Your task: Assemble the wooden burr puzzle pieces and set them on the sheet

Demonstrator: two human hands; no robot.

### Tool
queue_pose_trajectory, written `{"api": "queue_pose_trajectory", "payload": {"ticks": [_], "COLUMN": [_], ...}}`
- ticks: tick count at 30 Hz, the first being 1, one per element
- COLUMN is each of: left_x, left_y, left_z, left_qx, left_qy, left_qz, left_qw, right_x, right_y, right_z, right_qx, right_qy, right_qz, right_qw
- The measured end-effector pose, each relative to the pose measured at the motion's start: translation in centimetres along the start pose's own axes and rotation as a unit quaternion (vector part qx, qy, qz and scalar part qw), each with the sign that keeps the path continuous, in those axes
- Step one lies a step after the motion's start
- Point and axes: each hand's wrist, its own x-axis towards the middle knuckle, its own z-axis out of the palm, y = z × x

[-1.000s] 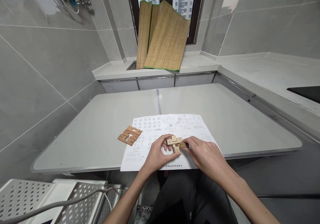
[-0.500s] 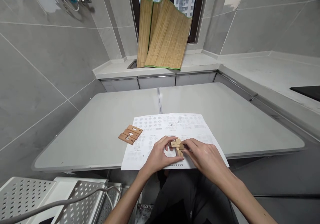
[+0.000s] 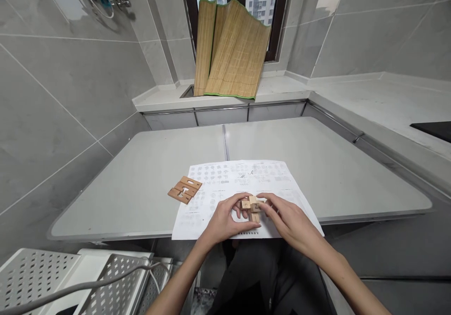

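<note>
A small wooden interlocking puzzle [image 3: 252, 206] of crossed light-brown pieces sits between both my hands, just above a printed instruction sheet [image 3: 243, 179]. My left hand [image 3: 225, 218] grips it from the left with fingers curled over its top. From the right, my right hand [image 3: 287, 218] pinches it with thumb and fingertips. Several flat notched wooden pieces [image 3: 184, 190] lie loose on the grey table [image 3: 141, 174], to the left of the sheet.
Bamboo mats [image 3: 230, 47] lean against the window on a raised ledge at the back. A white perforated metal rack [image 3: 70, 277] with a cable stands low at the left. A dark cooktop edge [image 3: 433, 131] shows on the right counter. My dark-trousered lap is below the table edge.
The puzzle has turned in my hands and its pieces sit closer together. My right fingers have slid further over it. The view shifted slightly.
</note>
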Motion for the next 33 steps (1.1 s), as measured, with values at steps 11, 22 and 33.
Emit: {"api": "queue_pose_trajectory", "payload": {"ticks": [11, 22, 33], "left_x": [-0.2, 0.1, 0.2], "left_y": [-0.3, -0.4, -0.6], "left_z": [-0.3, 0.0, 0.1], "left_qx": [-0.027, -0.005, -0.048], "left_qy": [-0.019, -0.011, 0.013], "left_qz": [0.005, -0.007, -0.058], "left_qw": [0.999, 1.000, 0.997], "right_x": [0.5, 1.1, 6.0], "right_y": [1.3, 3.1, 9.2], "right_z": [0.4, 1.2, -4.3], "right_qx": [0.065, 0.063, -0.139], "right_qy": [-0.058, -0.038, 0.135], "right_qz": [0.002, 0.023, 0.149], "right_qw": [0.996, 0.997, 0.970]}}
